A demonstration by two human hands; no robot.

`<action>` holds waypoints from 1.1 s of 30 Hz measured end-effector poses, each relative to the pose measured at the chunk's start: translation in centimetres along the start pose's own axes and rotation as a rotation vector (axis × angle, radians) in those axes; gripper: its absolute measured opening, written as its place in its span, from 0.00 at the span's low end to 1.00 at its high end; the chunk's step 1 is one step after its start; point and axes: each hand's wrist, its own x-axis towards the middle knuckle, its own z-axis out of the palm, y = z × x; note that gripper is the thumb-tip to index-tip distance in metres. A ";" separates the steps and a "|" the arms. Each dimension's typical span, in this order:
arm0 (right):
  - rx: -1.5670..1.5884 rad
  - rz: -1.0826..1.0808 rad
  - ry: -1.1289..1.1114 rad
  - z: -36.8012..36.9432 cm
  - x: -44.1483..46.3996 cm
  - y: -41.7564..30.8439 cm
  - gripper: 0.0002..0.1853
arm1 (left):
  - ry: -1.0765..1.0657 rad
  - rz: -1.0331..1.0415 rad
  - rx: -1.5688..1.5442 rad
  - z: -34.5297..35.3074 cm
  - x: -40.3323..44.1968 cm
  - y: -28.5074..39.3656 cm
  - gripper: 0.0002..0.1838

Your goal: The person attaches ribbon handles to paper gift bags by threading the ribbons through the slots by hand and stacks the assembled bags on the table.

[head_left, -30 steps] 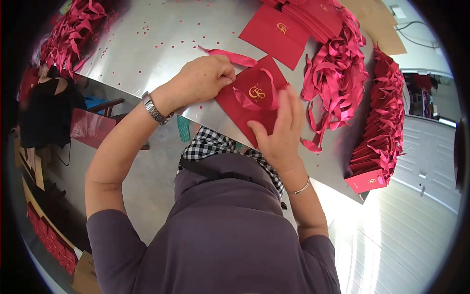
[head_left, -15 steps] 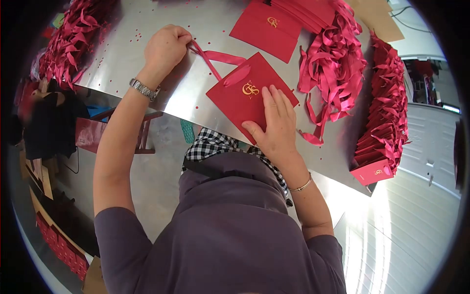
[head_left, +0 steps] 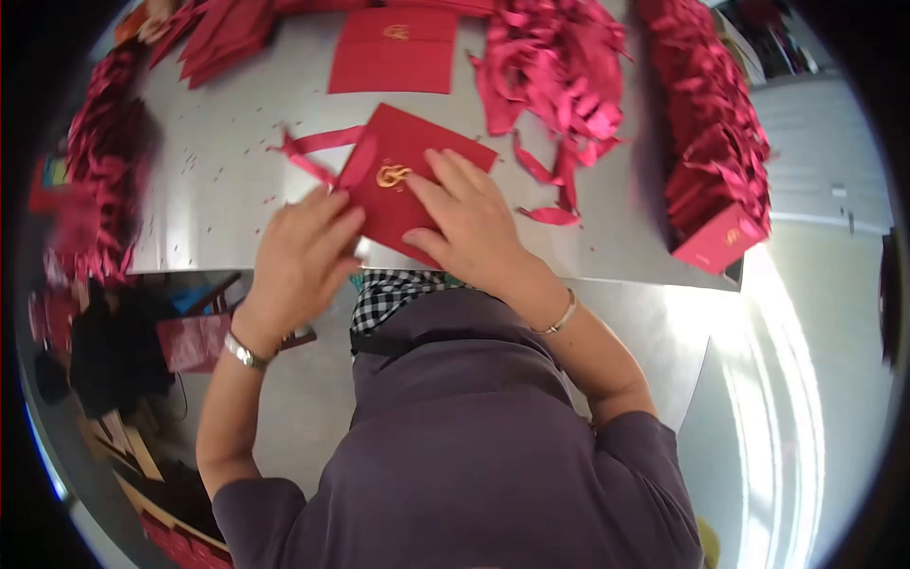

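A flat red paper gift bag (head_left: 391,211) with a gold monogram lies on the metal table (head_left: 213,185), tilted, near the front edge. My right hand (head_left: 471,226) rests on the bag's right side with its fingers stretched out. At the bag's left edge is my left hand (head_left: 301,256), slightly blurred, fingers apart and nothing seen in them. Whether it touches the bag I cannot tell. Pink ribbon handles (head_left: 324,142) come off the bag's left edge, and their loose ends lie on the table just beyond my left fingers.
Another red bag (head_left: 393,62) lies flat farther back. A heap of pink ribbons (head_left: 555,71) is to its right. A long row of ribboned bags (head_left: 716,156) stands along the right edge, with more ribboned bags (head_left: 95,180) at the left. Red folded bags (head_left: 227,43) lie back left.
My left hand has let go of the ribbon end and come back toward the bag, its fingers opening. My right hand stays on the bag. The camera view has turned.
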 end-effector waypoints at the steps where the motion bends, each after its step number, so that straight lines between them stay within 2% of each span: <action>1: 0.004 0.000 -0.015 -0.2 -0.1 0.1 0.31 | -0.116 0.018 0.022 0.0 0.2 1.3 0.31; 4: 0.056 -0.047 -0.001 -0.9 -1.0 0.8 0.29 | -0.075 0.023 0.053 1.7 -0.9 1.0 0.32; 6: 0.124 -0.073 0.160 -2.1 -2.3 1.4 0.27 | 0.019 0.037 0.089 2.3 -1.8 0.7 0.28; 7: -0.078 -0.028 0.241 -3.5 -3.3 1.2 0.24 | 0.055 0.054 0.079 2.6 -2.4 0.5 0.26; 8: -0.079 -0.029 0.249 -4.2 -4.1 1.5 0.24 | 0.093 0.071 0.070 2.7 -2.8 0.4 0.23; 9: -0.210 0.063 0.272 -4.8 -5.0 1.9 0.21 | 0.142 0.081 0.053 2.5 -3.1 0.4 0.19; 10: -0.342 0.157 0.292 -5.1 -5.7 2.4 0.18 | 0.145 0.095 0.019 2.1 -3.7 0.0 0.18; 11: -0.342 0.162 0.297 -5.1 -6.5 2.9 0.18 | 0.146 0.110 -0.016 1.8 -4.2 -0.4 0.17; 13: -0.279 0.161 0.220 -4.8 -7.6 3.8 0.12 | 0.212 0.149 -0.011 -0.6 -3.7 0.2 0.15; 17: -0.209 0.117 0.301 -4.5 -7.3 3.9 0.07 | 0.442 0.168 0.044 -6.1 -2.4 1.2 0.09; 19: -0.079 0.034 0.386 -5.3 -7.1 4.0 0.06 | 0.340 0.100 0.172 -10.0 0.3 2.5 0.08; 21: -0.069 0.016 0.497 -6.3 -7.0 4.1 0.06 | 0.267 0.036 0.130 -11.6 4.0 3.1 0.08; 22: -0.067 -0.006 0.591 -6.9 -6.6 4.2 0.08 | 0.255 0.021 0.054 -11.0 5.4 2.6 0.08; 25: 0.211 -0.059 0.835 -8.4 -5.0 3.5 0.02 | 0.127 0.053 -0.195 -6.7 10.7 -0.1 0.04; 26: 0.246 -0.077 0.835 -8.8 -4.1 2.8 0.01 | 0.093 0.107 -0.305 -4.2 11.8 -1.2 0.03; 27: 0.282 -0.094 0.835 -9.1 -3.3 2.0 0.01 | 0.041 0.182 -0.342 -1.4 12.8 -2.5 0.07; 28: 0.276 -0.049 0.790 -9.1 -2.7 1.0 0.01 | 0.179 0.217 -0.197 0.8 13.5 -2.3 0.12; 29: 0.308 -0.036 0.725 -8.4 -2.2 0.4 0.02 | 0.184 0.195 -0.185 1.6 13.1 -2.2 0.12; 31: 0.479 0.043 0.598 -6.0 -1.4 0.0 0.04 | 0.338 -0.161 -0.266 2.3 12.4 -2.2 0.16; 32: 0.525 0.129 0.472 -5.2 -1.2 -0.3 0.04 | 0.337 -0.362 -0.366 2.2 11.3 -1.7 0.14; 33: 0.565 0.217 0.345 -4.5 -0.9 -0.7 0.04 | 0.339 -0.370 -0.365 2.1 10.2 -1.2 0.14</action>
